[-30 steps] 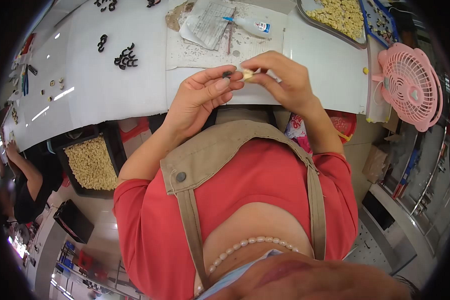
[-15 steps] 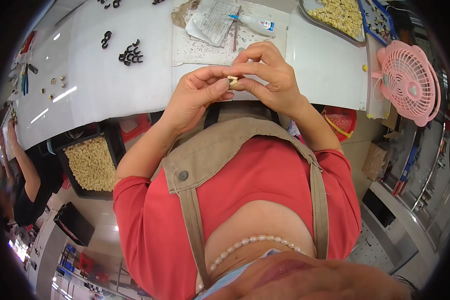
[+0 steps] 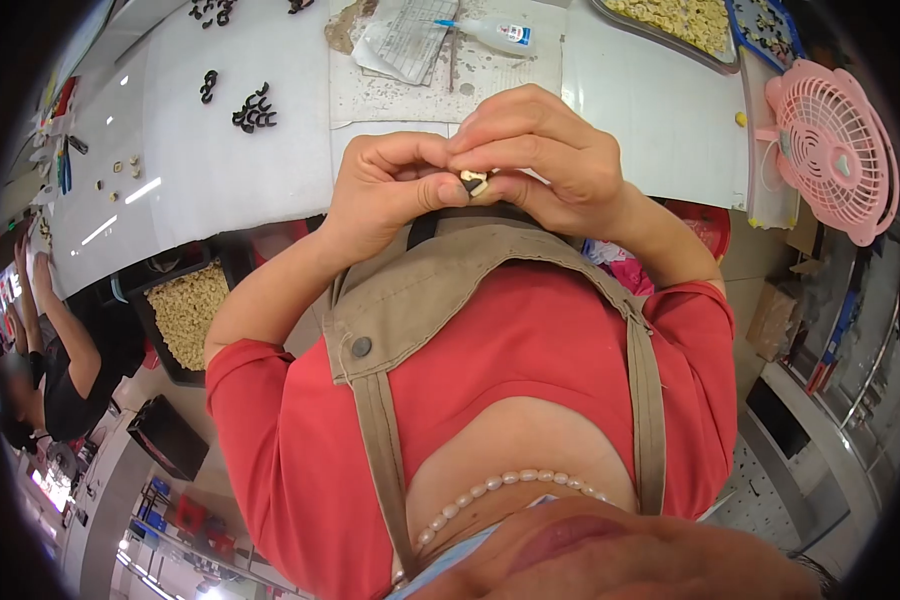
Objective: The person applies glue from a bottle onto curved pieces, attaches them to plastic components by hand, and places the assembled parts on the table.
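Note:
Between the fingertips of both my hands is a small cream-coloured piece with a black part [image 3: 476, 183], held just in front of my apron at the table's edge. My left hand [image 3: 395, 185] pinches it from the left, thumb against the black part. My right hand [image 3: 550, 155] grips it from the right with thumb and fingers, its other fingers curled above. Fingers hide much of the piece, so its full shape cannot be made out. Beyond my hands, a glue bottle with a blue tip [image 3: 500, 37] lies beside a printed paper [image 3: 403, 40] on a stained board [image 3: 370, 105].
Curved black pieces [image 3: 255, 110] lie in clusters at the left. A tray of cream pieces [image 3: 650, 45] and a blue tray [image 3: 770, 35] stand far right, near a pink fan [image 3: 820, 150]. A black crate [image 3: 145, 325] of cream pieces sits below left. Another person [image 3: 75, 350] works at the left.
My hands have turned the piece, and more of its black part shows. My right hand has shifted slightly right. The whole view has shifted a little; the person at the left has moved their arms.

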### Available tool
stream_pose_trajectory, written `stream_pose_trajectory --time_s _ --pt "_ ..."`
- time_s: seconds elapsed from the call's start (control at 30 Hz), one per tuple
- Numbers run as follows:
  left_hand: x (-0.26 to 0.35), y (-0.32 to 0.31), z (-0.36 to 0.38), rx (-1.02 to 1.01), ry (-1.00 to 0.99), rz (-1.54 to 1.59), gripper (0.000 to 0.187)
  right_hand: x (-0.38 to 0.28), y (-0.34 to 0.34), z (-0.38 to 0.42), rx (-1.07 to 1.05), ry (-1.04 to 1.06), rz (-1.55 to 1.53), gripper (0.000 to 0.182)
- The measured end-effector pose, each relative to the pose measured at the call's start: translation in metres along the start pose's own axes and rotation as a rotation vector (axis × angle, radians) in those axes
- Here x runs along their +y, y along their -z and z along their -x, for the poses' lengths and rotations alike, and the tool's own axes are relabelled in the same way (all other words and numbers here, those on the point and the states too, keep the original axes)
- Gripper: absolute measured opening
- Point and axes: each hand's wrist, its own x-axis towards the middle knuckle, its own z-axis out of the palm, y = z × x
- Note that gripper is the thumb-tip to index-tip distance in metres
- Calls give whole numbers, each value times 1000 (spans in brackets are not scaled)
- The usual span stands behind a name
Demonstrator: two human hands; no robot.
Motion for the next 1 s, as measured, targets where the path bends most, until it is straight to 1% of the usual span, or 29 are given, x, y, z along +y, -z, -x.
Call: stream_pose_trajectory --time_s 0.1,0.13,0.2,0.23,0.3,0.33,0.4,0.43,0.5,0.53,0.6,0.7,0.83,0.93,0.97,1.0 --pt "-5 -7 -4 0 9 136 20 3 1 8 23 -69 -38 22" --pt "-4 -11 -6 40 18 170 21 5 1 10 21 -99 -50 22" --pt "-2 -18 -9 123 33 238 22 10 -3 12 116 -152 -83 25" --pt "-4 -16 -9 99 22 199 22 11 -6 13 161 -182 -102 27" --pt "-8 -9 -11 44 0 123 24 11 -10 12 185 -139 -161 27" --pt "-9 -6 -13 26 -54 72 24 11 -12 13 197 -121 -190 28" --pt "-11 -1 -12 -8 -158 -21 26 19 -8 15 92 -73 -142 36" --pt "-12 -3 -10 11 -97 114 25 22 -6 13 37 -43 -117 40" --pt "-12 -9 -7 47 23 382 26 13 -9 7 98 -75 -102 44" --pt "-11 -9 -8 40 29 422 26 10 -10 5 127 -91 -95 46" --pt "-9 -10 -8 27 45 504 26 12 -11 3 92 -97 -49 48" --pt "-11 -6 -6 55 51 529 27 13 -12 1 62 -95 -3 50" --pt "-12 -2 -4 21 69 565 28 10 -14 -6 24 -106 78 47" --pt "-10 2 -1 42 70 565 30 17 -27 -5 150 -80 107 43" --pt "-11 4 1 51 65 568 31 23 -33 -2 177 -39 129 42" --pt "-11 7 3 57 66 574 32 24 -39 -4 179 -62 89 43"
